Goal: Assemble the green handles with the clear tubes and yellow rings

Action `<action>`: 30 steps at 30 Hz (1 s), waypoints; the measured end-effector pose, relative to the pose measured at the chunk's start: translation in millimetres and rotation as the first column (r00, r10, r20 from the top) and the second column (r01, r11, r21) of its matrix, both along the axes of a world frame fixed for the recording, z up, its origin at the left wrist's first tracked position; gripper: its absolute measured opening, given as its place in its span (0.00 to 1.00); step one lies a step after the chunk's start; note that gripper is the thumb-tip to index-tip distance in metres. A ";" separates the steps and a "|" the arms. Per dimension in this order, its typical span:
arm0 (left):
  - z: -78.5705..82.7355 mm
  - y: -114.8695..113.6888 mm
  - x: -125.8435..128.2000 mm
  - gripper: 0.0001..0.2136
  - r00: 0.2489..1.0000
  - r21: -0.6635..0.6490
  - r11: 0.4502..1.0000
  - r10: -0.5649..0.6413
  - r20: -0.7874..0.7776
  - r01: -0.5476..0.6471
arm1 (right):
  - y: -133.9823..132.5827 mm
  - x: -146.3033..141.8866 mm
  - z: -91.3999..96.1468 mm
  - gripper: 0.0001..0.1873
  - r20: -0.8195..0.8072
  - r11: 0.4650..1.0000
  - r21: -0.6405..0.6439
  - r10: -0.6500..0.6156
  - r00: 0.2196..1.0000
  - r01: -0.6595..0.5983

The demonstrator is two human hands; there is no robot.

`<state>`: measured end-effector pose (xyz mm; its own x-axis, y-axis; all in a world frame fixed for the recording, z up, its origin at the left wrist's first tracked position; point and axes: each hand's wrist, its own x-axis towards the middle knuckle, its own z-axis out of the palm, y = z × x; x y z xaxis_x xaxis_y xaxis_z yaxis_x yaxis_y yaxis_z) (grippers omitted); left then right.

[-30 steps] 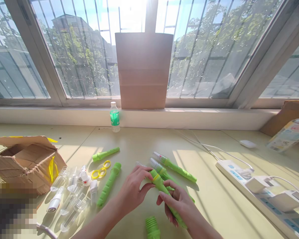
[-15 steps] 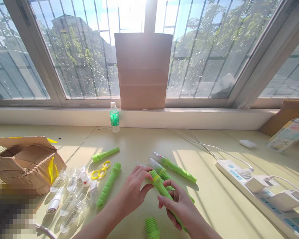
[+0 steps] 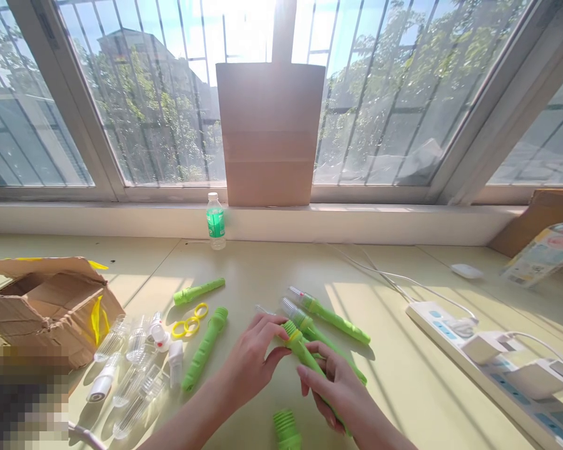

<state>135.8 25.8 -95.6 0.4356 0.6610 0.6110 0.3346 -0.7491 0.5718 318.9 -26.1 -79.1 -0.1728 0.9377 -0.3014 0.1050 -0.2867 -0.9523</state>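
My right hand (image 3: pixel 331 384) is closed around the shaft of a green plastic handle (image 3: pixel 304 355) with a threaded upper end. A yellow ring sits around that end. My left hand (image 3: pixel 256 353) pinches at the threaded end with thumb and fingers. A clear piece (image 3: pixel 264 309) shows just beyond the left fingers, most of it hidden. Behind the hands lie two green handles with clear tips, one farther (image 3: pixel 338 320) and one nearer (image 3: pixel 295 312), partly covered. Another threaded green piece (image 3: pixel 286 428) lies at the bottom edge.
Left of my hands lie two green handles (image 3: pixel 205 350), several yellow rings (image 3: pixel 192 324), clear ribbed caps (image 3: pixel 134 381) and white pieces (image 3: pixel 104 378). Beyond them is an open cardboard box (image 3: pixel 82 319). A bottle (image 3: pixel 216 222) stands behind; a power strip (image 3: pixel 450 340) with cables lies right.
My hands and the handle between them have barely moved; the right fingers have shifted slightly on the shaft. Nothing else has moved.
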 end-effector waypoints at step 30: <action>6.1 -1.5 -0.2 0.07 0.999 0.029 0.999 0.021 0.025 -0.022 | 0.4 2.5 10.7 0.24 -0.061 0.993 0.111 0.046 0.997 -0.039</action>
